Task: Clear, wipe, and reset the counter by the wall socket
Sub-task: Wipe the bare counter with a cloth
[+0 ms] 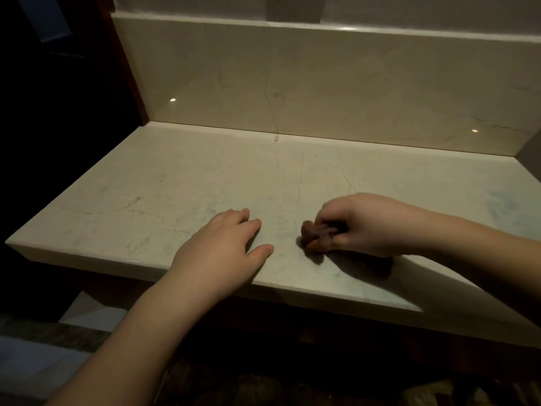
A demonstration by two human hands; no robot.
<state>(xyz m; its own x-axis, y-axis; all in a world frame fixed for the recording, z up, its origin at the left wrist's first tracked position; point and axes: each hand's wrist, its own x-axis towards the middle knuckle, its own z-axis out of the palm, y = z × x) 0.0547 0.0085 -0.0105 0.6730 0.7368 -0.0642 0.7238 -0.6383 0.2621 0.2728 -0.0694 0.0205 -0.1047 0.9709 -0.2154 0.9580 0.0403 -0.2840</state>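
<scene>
The cloth [317, 236], a small brown wad, sits on the table [175, 183] near the front edge, right of centre. My right hand [366, 224] grips it, fingers [330, 221] curled over the top and thumb tucked below, so the bunched cloth bears down on the stone for wiping. My left hand [225, 241] lies flat just beside it, not touching, fingers straight and holding nothing; I judge it steadies me at the edge. The surface carries nothing else that I can see, so clearing looks done. The backsplash [322, 83] stands behind, faintly veined. No socket in view.
</scene>
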